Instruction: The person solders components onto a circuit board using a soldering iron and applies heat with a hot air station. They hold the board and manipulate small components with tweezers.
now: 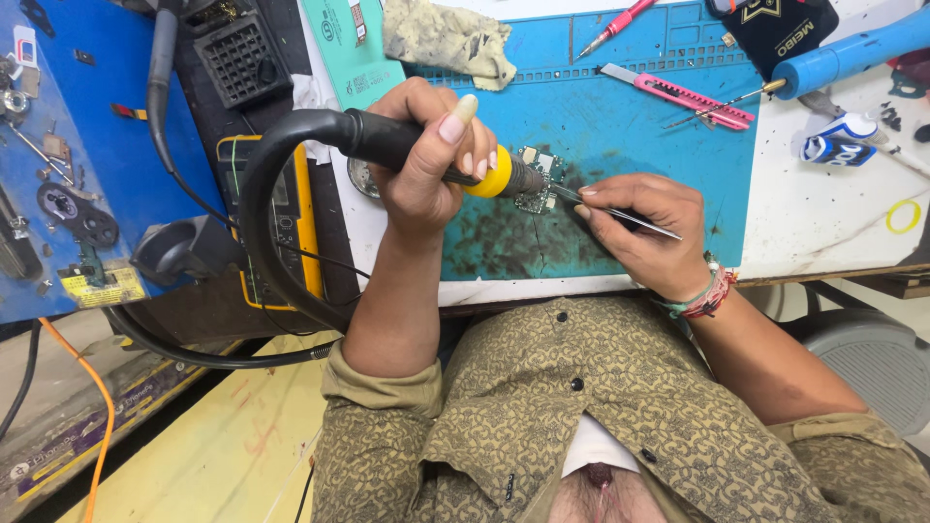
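Observation:
My left hand [421, 160] grips a black hot-air handle with a yellow collar [496, 178], its metal nozzle aimed at a small green circuit board [539, 167]. The board lies on a stained blue work mat [639, 145]. My right hand [647, 230] pinches thin metal tweezers [635, 219], whose tips reach the board's right edge just beside the nozzle. The handle's thick black hose [254, 203] loops off to the left and down below the table edge.
A yellow multimeter [281, 223] lies left of my left hand. At the back of the mat are a rag [446, 39], a red pen [615, 24] and a pink utility knife [678, 94]. A blue tool handle [852, 53] and a yellow rubber band [903, 215] sit at the right.

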